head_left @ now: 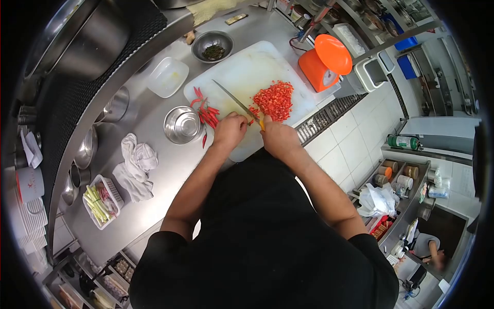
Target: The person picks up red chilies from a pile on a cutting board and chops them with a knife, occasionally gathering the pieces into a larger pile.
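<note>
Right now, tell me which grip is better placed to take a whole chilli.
Left, I'd say: the left grip is beside the whole chillies, while the right grip holds the knife and sits farther away.

Open across the far part of the cutting board point(257, 62), beyond the knife point(231, 94). Barred on the board's right by the chopped chili heap point(276, 100) and, off its edge, by the orange scale point(315, 68). Hemmed in on the left by whole chilies point(209, 116), steel bowl point(174, 127) and white tray point(174, 86). Passable over bare table point(172, 167) between cloth point(135, 172) and left forearm point(193, 183); tight between steel bowl and whole chilies.
</note>
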### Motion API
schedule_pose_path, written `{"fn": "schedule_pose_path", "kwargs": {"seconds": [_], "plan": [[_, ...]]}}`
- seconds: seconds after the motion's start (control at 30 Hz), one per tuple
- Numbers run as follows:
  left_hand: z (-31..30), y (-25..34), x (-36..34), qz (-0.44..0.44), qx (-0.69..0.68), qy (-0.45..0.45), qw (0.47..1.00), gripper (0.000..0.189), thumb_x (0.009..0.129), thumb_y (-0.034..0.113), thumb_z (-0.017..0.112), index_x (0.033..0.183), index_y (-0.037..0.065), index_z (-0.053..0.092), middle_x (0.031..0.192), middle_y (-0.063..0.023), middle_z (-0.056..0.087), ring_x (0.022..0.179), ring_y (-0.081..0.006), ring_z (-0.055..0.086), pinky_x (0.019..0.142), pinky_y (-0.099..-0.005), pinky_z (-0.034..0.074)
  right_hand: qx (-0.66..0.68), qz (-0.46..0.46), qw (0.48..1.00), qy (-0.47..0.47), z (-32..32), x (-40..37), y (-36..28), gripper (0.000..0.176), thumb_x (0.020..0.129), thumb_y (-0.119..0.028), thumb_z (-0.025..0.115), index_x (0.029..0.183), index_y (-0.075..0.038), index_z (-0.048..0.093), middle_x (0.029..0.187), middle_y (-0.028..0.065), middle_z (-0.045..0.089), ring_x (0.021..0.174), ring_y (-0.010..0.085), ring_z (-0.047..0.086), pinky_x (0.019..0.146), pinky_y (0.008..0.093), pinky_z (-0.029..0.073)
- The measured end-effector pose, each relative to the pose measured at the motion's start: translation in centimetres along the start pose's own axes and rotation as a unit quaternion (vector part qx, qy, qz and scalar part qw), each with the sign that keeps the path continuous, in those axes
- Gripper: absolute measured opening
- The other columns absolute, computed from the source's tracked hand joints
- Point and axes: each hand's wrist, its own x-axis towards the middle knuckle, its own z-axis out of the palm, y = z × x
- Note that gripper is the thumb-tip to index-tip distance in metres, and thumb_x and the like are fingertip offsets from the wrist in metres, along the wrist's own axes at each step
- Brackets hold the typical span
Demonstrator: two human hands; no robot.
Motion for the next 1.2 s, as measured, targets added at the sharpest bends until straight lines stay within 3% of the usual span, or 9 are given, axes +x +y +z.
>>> {"fn": "schedule_pose_path", "kwargs": {"seconds": [0.17, 0.5, 0.6, 0.8, 0.9, 1.0, 1.2], "plan": [[-0.1, 0.1, -0.1, 0.003, -0.009, 0.002, 1.0, 0.009, 0.089, 0.012, 0.068, 0.092, 0.009, 0.075, 0.097, -0.0122, 0.069, 0.091, -0.0361, 0.07, 0.079, -0.048, 0.057, -0.012, 0.011, 1.0, 0.005, 4.3, 1.0, 0.6, 0.029, 0.101, -0.026, 0.062, 0.112, -0.001, 0.053, 0.088, 0.0205, 0.075, 0.079, 0.0359, 0.077, 0.069, 0.0454, 0.061], [0.3, 0.0, 0.1, 0.007, 0.004, 0.019, 1.0, 0.006, 0.086, 0.01, 0.07, 0.089, 0.007, 0.074, 0.09, -0.0134, 0.068, 0.084, -0.0341, 0.069, 0.076, -0.0451, 0.056, -0.03, -0.019, 0.999, -0.002, 1.6, 0.5, 0.4, 0.029, 0.102, -0.027, 0.06, 0.112, -0.001, 0.051, 0.085, 0.0181, 0.075, 0.079, 0.0329, 0.077, 0.067, 0.0436, 0.062], [0.0, 0.3, 0.3, -0.007, 0.007, -0.003, 1.0, 0.008, 0.088, 0.012, 0.067, 0.088, 0.008, 0.074, 0.096, -0.0131, 0.07, 0.09, -0.0368, 0.07, 0.08, -0.0486, 0.057, -0.041, 0.014, 0.999, 0.002, 4.5, 1.4, 0.5, 0.03, 0.102, -0.027, 0.06, 0.11, 0.0, 0.052, 0.085, 0.0181, 0.075, 0.079, 0.0331, 0.078, 0.068, 0.0431, 0.062], [-0.2, 0.3, 0.3, 0.002, 0.014, -0.01, 1.0, 0.007, 0.087, 0.011, 0.068, 0.089, 0.007, 0.073, 0.096, -0.0133, 0.07, 0.089, -0.0373, 0.07, 0.079, -0.0489, 0.057, -0.024, -0.018, 1.0, -0.005, 2.4, 0.9, 0.4, 0.029, 0.101, -0.026, 0.062, 0.108, 0.001, 0.052, 0.089, 0.0222, 0.074, 0.079, 0.036, 0.077, 0.067, 0.0448, 0.062], [0.0, 0.3, 0.3, -0.004, 0.013, -0.004, 1.0, 0.007, 0.087, 0.011, 0.068, 0.088, 0.007, 0.073, 0.096, -0.0134, 0.069, 0.088, -0.0376, 0.07, 0.079, -0.0491, 0.057, -0.013, -0.011, 1.0, 0.007, 2.7, 0.4, 0.6, 0.033, 0.101, -0.029, 0.063, 0.11, 0.001, 0.051, 0.078, 0.0182, 0.073, 0.074, 0.0354, 0.076, 0.064, 0.0448, 0.06], [0.0, 0.5, 0.3, -0.017, 0.012, -0.004, 1.0, 0.006, 0.086, 0.011, 0.068, 0.087, 0.007, 0.072, 0.095, -0.0138, 0.069, 0.088, -0.0378, 0.07, 0.079, -0.049, 0.057, 0.009, 0.011, 1.0, -0.02, 4.0, 0.9, 0.5, 0.029, 0.1, -0.024, 0.063, 0.108, 0.002, 0.052, 0.091, 0.0237, 0.074, 0.08, 0.0376, 0.077, 0.069, 0.0454, 0.062], [-0.1, 0.4, 0.3, -0.002, 0.006, 0.0, 1.0, 0.006, 0.087, 0.011, 0.067, 0.086, 0.006, 0.071, 0.095, -0.0145, 0.068, 0.087, -0.0386, 0.069, 0.078, -0.0496, 0.057, 0.006, -0.016, 1.0, -0.013, 1.6, 0.6, 0.3, 0.03, 0.102, -0.025, 0.061, 0.11, 0.002, 0.051, 0.089, 0.0239, 0.074, 0.081, 0.0382, 0.077, 0.07, 0.0469, 0.062]]}}
